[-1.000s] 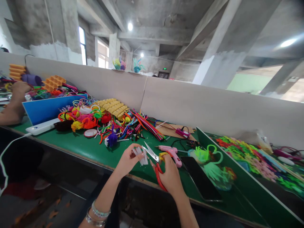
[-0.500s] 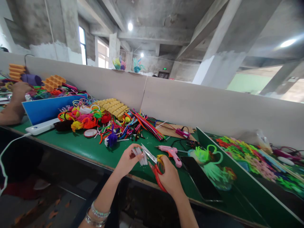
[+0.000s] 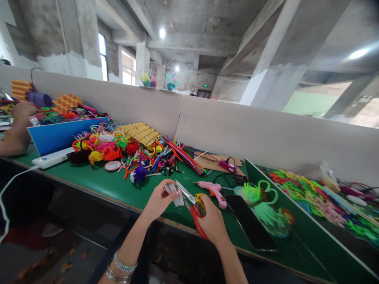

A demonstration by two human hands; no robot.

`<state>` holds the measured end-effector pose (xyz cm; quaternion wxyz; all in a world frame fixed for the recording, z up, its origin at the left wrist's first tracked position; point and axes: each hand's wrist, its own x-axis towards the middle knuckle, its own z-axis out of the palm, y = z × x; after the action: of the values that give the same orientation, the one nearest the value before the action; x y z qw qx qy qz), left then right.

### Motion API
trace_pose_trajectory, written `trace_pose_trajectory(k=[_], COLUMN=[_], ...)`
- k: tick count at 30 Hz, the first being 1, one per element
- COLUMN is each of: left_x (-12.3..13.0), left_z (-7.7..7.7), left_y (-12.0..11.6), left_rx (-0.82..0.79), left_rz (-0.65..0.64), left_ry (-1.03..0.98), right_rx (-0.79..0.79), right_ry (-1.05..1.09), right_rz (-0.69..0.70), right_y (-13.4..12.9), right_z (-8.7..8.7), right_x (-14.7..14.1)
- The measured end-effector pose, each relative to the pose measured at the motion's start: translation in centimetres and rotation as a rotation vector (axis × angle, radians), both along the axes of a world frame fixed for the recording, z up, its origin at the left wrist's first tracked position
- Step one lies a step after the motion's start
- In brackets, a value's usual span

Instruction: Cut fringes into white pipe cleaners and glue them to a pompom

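Observation:
Several short white pipe cleaner pieces [image 3: 178, 200] are pinched in my left hand [image 3: 159, 200], fanned out just above the table's front part. My right hand [image 3: 213, 220] grips a pair of scissors [image 3: 189, 194] with red and yellow handles. The silver blades point up and left, their tips beside the white pieces. Whether the blades touch them I cannot tell. Behind my right hand a pink glue gun [image 3: 213, 191] lies on the green table [image 3: 177, 176]. A dark phone [image 3: 249, 223] rests to the right of it.
Left of my hands lies a heap of colourful pipe cleaners [image 3: 109, 144] with a yellow egg carton [image 3: 141, 132]. A blue board [image 3: 59, 136] and a white power strip [image 3: 51, 158] stand farther left, near another person's arm [image 3: 18, 128]. Green fuzzy pieces [image 3: 266, 211] sit by the right divider [image 3: 296, 221].
Both hands keep almost the same place; the scissors have shifted very slightly. The other person's hand at the far left has moved a little.

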<state>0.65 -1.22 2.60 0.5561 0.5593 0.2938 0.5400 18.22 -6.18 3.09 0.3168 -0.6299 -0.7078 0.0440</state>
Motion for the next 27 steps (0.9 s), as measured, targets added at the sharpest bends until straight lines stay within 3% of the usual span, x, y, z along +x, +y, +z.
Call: trace_pose_trajectory(k=[27], left_x=[-0.20], left_z=[0.13], left_y=[0.00], left_rx=[-0.004], left_rz=[-0.011], left_ry=[-0.019], right_rx=[-0.016], right_ry=[-0.008], right_rz=[-0.026], right_y=[0.09], right_z=[-0.01], right_x=[-0.19])
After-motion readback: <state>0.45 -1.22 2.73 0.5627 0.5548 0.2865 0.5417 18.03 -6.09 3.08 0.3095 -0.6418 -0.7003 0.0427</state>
